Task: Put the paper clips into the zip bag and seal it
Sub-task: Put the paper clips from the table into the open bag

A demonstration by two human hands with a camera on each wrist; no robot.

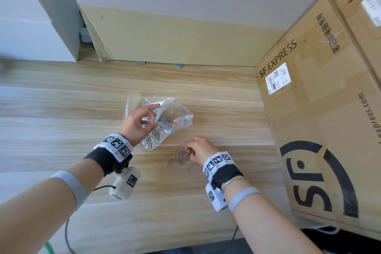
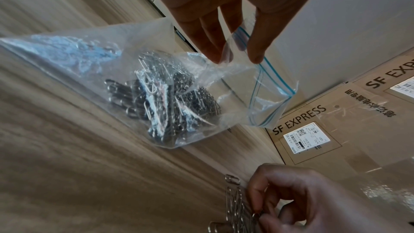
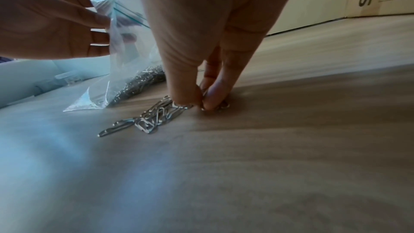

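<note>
A clear zip bag (image 1: 165,117) with a blue seal strip rests on the wooden table, its mouth held up and open toward the right. Many silver paper clips (image 2: 170,98) lie inside it. My left hand (image 1: 142,121) pinches the near lip of the bag (image 2: 237,54) between thumb and fingers. A small pile of loose paper clips (image 1: 179,158) lies on the table in front of the bag. My right hand (image 1: 198,150) is down on that pile, fingertips pinching clips (image 3: 192,105) at its right end. The loose pile (image 3: 147,120) stretches to the left of those fingertips.
Large SF Express cardboard boxes (image 1: 321,109) stand along the right side of the table. A flat cardboard sheet (image 1: 165,41) leans against the wall at the back. Cables trail from both wrist cameras toward the table's front edge (image 1: 144,239).
</note>
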